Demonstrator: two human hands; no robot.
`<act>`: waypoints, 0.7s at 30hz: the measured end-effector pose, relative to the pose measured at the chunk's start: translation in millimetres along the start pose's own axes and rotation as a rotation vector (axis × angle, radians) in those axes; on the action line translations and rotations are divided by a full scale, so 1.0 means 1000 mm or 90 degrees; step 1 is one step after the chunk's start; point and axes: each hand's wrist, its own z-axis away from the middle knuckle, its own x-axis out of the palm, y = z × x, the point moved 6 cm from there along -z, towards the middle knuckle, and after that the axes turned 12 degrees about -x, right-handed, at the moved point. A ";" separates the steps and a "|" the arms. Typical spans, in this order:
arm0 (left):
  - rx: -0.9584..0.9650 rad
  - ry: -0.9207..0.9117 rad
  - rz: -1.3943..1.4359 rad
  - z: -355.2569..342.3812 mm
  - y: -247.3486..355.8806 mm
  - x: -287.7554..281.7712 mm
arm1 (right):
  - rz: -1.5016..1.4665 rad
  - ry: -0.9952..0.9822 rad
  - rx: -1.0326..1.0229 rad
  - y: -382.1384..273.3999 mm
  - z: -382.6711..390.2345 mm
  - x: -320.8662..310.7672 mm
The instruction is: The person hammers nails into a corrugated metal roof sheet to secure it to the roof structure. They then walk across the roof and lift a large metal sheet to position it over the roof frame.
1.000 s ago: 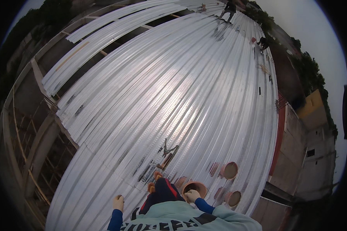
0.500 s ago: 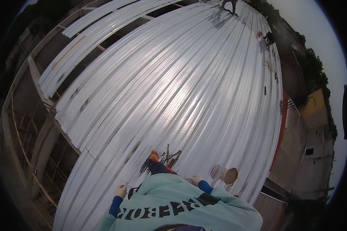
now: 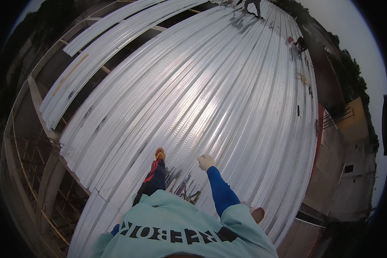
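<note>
My right hand (image 3: 205, 161), pale, possibly gloved, swings forward over the corrugated silver roofing (image 3: 124, 107) with fingers curled and nothing visible in it. My left hand is hidden; only a bit of blue left sleeve (image 3: 115, 230) shows beside my pale teal top. My left foot (image 3: 160, 155), in an orange-brown shoe, stands on the sheets. Behind my right arm, a dark tool (image 3: 195, 197) lies partly hidden by my body, and a terracotta-coloured container (image 3: 257, 215) shows beside my right sleeve.
Roof edges with drops run along both sides; open gaps with beams (image 3: 107, 69) separate sheets at upper left. Two co-workers (image 3: 253, 7) (image 3: 300, 43) are at the far end. Rebar (image 3: 327, 118) protrudes at the right edge, near thin loose items (image 3: 303, 79).
My body has moved forward over the tool and containers. My right hand has swung up and forward; my left hand has dropped out of sight.
</note>
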 end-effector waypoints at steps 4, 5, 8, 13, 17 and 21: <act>-0.052 -0.032 -0.033 -0.031 0.062 -0.022 | -0.092 -0.008 -0.008 -0.050 -0.083 0.012; -0.052 -0.034 -0.042 -0.044 0.092 -0.032 | -0.114 -0.008 0.004 -0.052 -0.109 0.011; -0.047 -0.018 -0.046 -0.078 0.186 -0.077 | -0.174 0.011 0.055 -0.077 -0.165 0.005; 0.155 0.036 -0.022 -0.108 0.454 -0.172 | -0.303 0.084 0.154 -0.086 -0.227 -0.054; 0.408 0.094 -0.016 -0.105 0.695 -0.229 | -0.335 0.159 0.114 -0.120 -0.250 -0.112; 0.508 0.166 0.009 -0.116 0.864 -0.270 | -0.336 0.241 0.132 -0.160 -0.269 -0.182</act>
